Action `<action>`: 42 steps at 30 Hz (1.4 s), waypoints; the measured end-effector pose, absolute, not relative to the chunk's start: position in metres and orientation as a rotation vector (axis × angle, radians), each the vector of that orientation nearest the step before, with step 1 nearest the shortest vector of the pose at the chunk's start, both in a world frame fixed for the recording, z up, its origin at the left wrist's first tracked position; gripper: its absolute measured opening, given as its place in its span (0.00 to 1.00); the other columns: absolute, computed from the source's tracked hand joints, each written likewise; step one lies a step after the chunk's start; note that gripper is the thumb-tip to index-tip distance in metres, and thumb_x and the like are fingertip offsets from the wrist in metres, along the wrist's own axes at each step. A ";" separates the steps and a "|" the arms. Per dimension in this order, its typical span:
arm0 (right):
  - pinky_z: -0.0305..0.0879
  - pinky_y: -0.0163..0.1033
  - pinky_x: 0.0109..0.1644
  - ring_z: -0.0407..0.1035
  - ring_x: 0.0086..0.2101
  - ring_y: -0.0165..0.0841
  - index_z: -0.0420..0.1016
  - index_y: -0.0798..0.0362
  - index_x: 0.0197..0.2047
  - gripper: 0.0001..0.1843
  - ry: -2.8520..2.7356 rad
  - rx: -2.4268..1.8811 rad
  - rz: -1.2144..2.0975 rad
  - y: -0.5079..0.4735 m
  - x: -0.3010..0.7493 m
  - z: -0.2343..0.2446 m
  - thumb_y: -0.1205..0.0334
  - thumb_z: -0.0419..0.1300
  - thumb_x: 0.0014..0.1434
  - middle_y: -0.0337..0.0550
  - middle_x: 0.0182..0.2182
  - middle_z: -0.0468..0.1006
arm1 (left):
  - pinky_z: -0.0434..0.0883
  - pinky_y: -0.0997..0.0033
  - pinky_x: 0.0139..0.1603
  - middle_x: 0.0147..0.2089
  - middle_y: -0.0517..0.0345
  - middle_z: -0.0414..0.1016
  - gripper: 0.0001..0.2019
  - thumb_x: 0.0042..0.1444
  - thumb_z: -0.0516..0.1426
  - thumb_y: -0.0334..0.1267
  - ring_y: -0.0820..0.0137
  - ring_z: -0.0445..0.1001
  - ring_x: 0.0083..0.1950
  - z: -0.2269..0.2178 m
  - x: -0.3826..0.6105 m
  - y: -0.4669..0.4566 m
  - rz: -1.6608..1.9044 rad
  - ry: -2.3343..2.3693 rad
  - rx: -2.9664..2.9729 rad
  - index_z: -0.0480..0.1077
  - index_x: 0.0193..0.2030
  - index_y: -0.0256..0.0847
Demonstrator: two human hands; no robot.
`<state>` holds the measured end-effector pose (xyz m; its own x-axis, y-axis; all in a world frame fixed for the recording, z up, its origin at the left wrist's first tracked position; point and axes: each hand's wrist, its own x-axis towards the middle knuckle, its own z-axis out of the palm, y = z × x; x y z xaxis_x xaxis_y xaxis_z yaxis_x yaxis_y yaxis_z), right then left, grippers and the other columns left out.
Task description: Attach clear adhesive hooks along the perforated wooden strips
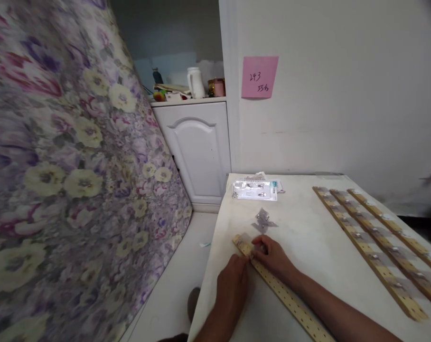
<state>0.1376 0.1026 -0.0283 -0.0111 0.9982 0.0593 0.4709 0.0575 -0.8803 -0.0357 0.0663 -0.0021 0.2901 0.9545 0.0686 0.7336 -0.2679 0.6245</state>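
A long perforated wooden strip [290,301] lies slantwise on the white table [308,228]. My left hand [233,280] rests beside the strip's far end, fingers curled toward it. My right hand [272,256] lies over that same end, its fingers pinched together on something too small to make out. Just beyond my hands sits a small pile of metal hooks [262,220]. Farther back lies a clear plastic packet [254,189] with more small metal parts.
Three more perforated wooden strips [375,247] fitted with metal hooks lie side by side at the table's right. A pink note [260,77] hangs on the wall. A flowered mattress [66,166] leans at left beside a white cabinet [197,147] bearing jars.
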 end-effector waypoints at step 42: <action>0.59 0.39 0.36 0.69 0.32 0.36 0.65 0.51 0.36 0.07 -1.789 -1.974 0.425 -0.008 0.125 -0.001 0.60 0.55 0.52 0.42 0.34 0.72 | 0.60 0.75 0.34 0.36 0.60 0.75 0.11 0.58 0.47 0.37 0.70 0.72 0.35 0.019 -0.061 0.085 0.755 1.731 1.902 0.66 0.44 0.46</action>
